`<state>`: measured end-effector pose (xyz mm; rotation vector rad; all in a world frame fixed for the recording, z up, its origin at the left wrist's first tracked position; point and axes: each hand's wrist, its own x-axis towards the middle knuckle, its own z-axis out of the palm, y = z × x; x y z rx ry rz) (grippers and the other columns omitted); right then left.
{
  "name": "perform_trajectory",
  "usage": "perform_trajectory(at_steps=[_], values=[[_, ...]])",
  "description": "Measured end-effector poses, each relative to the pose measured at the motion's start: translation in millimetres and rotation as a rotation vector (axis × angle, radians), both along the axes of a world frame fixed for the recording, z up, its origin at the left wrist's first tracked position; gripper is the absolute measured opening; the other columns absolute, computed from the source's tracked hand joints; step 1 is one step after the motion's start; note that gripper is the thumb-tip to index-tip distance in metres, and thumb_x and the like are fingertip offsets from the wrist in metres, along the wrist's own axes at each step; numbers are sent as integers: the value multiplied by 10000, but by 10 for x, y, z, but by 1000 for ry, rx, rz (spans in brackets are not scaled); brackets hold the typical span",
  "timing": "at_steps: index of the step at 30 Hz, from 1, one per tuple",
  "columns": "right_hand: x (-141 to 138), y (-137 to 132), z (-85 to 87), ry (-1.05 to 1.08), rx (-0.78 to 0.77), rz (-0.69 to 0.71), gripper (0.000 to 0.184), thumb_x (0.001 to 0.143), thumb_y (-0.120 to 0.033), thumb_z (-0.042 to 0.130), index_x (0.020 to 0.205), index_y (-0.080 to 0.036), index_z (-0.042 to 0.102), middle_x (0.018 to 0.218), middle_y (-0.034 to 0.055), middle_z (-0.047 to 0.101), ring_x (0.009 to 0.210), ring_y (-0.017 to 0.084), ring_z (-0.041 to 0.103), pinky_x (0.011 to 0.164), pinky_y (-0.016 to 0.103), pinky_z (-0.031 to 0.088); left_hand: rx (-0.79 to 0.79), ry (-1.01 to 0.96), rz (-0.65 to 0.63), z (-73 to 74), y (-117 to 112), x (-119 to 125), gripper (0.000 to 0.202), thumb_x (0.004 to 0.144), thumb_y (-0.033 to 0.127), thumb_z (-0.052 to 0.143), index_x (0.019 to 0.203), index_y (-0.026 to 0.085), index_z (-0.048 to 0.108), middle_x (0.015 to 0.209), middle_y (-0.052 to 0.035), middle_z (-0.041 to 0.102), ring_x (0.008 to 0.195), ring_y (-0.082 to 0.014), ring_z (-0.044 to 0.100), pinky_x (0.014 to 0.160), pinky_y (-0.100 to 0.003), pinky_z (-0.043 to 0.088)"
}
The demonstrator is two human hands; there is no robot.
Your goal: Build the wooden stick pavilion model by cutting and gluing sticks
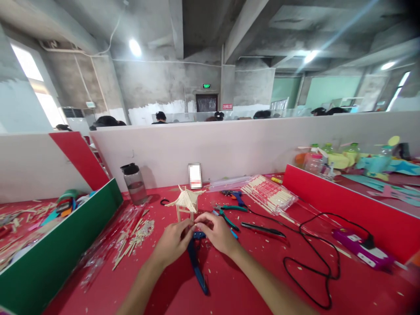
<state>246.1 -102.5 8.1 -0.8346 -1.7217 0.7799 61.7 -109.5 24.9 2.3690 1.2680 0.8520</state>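
Note:
My left hand and my right hand meet over the red table, fingertips pinched together on a thin wooden stick too small to see clearly. Just beyond the fingers stands a small pavilion model built of wooden sticks. Blue-handled pliers lie on the table under and between my hands.
Cutters, a glue gun with a black cord, a pack of sticks, a purple power strip, a dark water bottle. Loose sticks lie left. A green divider and red divider bound the space.

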Motion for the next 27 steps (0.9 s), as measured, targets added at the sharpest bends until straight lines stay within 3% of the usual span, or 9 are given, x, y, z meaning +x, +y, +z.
perform_trajectory(at_steps=[9,18,27], values=[[24,-34,5,-158,206,-142,111,934,-270,581,940,-231,685,881,33,709,805,192,638,781,304,473,-28,-170,20,-64,25,35,347,947,443,440,734,198,563,585,30,508,542,-133,448,544,-233,320],[93,-10,28,-434,364,-143,128,949,-207,533,967,-217,660,883,64,686,855,216,605,794,325,450,-74,-225,9,-126,8,93,358,936,422,464,676,183,524,552,48,440,526,-112,407,521,-225,286],[121,28,19,-628,544,-197,102,907,-147,543,854,-197,614,802,44,641,820,188,559,742,278,406,-76,-148,23,-126,-18,140,340,926,399,467,668,180,488,559,52,437,520,-100,392,523,-219,277]])
